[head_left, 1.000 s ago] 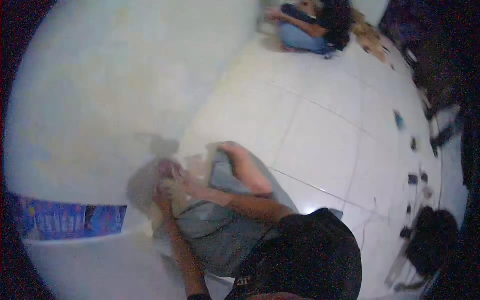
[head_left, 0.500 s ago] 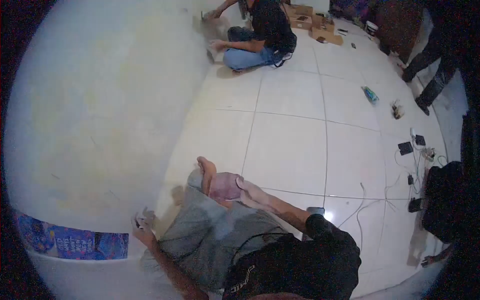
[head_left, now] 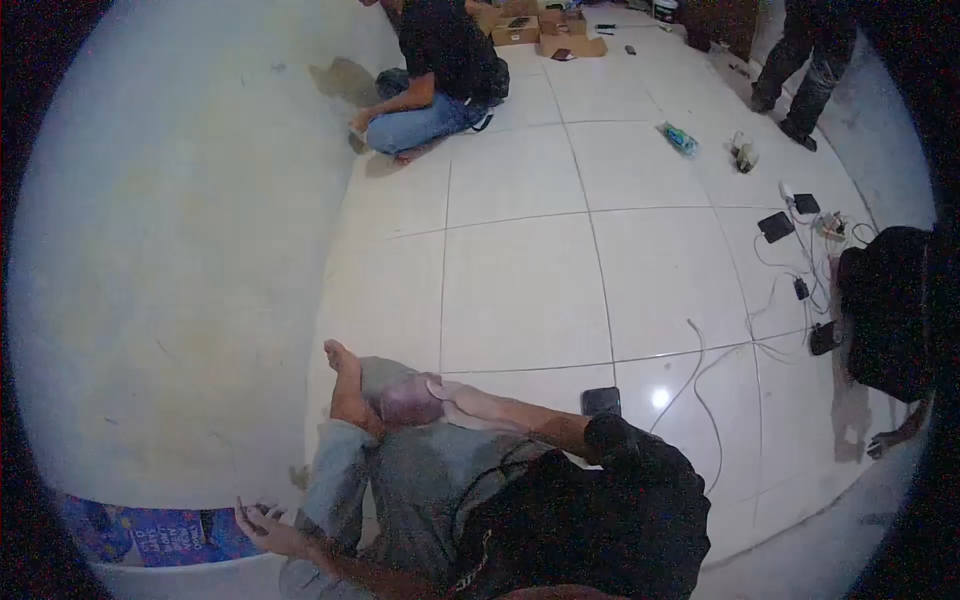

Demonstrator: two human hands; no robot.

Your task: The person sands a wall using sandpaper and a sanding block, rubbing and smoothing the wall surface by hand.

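I sit on the floor with my legs folded. My right hand (head_left: pixel 442 392) grips the edge of a dull maroon flat-looking piece (head_left: pixel 410 399), rounded in outline, above my folded legs. What kind of thing it is I cannot make out. My bare foot (head_left: pixel 343 362) is just beyond it. At the lower left, my left hand (head_left: pixel 264 527) has its fingers apart and curved, with nothing visible in them. It is close to the pale wall (head_left: pixel 200 300), in front of the right end of a blue printed strip (head_left: pixel 150 532).
A phone-like dark object (head_left: pixel 601 402) lies on the tiles at my right, near loose white cables (head_left: pixel 700 400) and black adapters (head_left: pixel 775 227). Another person (head_left: pixel 440 70) sits by the wall ahead. Cardboard boxes (head_left: pixel 572 40) stand behind; someone's legs (head_left: pixel 808 70) are at far right.
The view has shifted, so the floor and the other person appear farther left and higher. My left hand is lower, overlapping the blue strip's end. My right hand keeps hold of the maroon piece.
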